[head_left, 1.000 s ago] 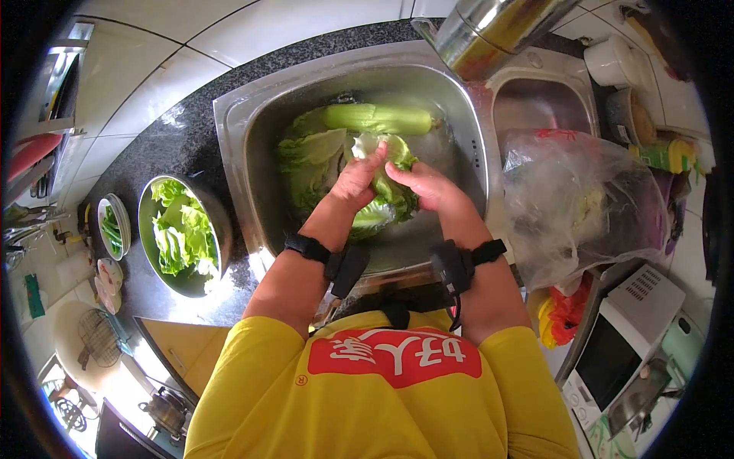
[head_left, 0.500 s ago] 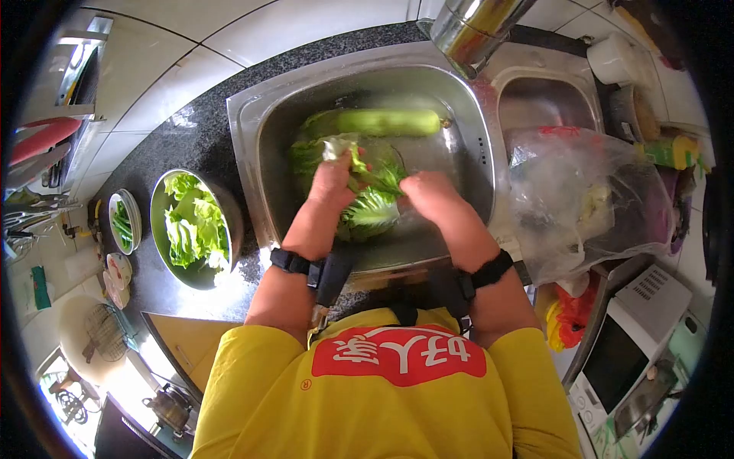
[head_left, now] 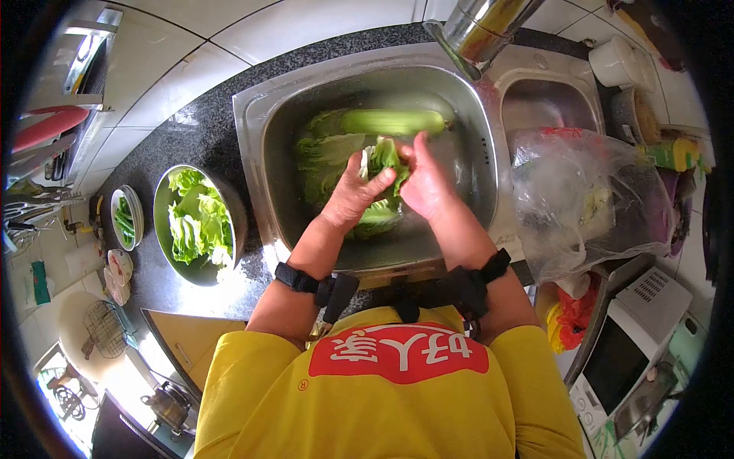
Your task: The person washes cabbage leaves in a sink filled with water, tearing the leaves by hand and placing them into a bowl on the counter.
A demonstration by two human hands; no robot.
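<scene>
Over the large sink basin, my left hand (head_left: 354, 193) is closed on a lettuce leaf (head_left: 388, 157), its thumb pressed along the lower side. Against the leaf's other side is my right hand (head_left: 427, 185), gripping its edge with some fingers stretched upward. More lettuce leaves (head_left: 325, 157) lie in the sink left of my hands, and another lettuce piece (head_left: 378, 218) is partly hidden beneath them. A long pale-green vegetable (head_left: 394, 121), perhaps a gourd, lies across the back of the basin.
Left of the sink (head_left: 256, 164) stands a steel bowl (head_left: 238, 222) with torn lettuce (head_left: 197, 218). Beyond it are stacked small plates (head_left: 136, 222) holding green pieces. The faucet (head_left: 482, 34) overhangs the back. A clear plastic bag (head_left: 573, 206) covers part of the right side by the small basin (head_left: 547, 103).
My hands have come closer together, the right one turning upward against the leaf. The leaf has moved right, and the view has shifted slightly.
</scene>
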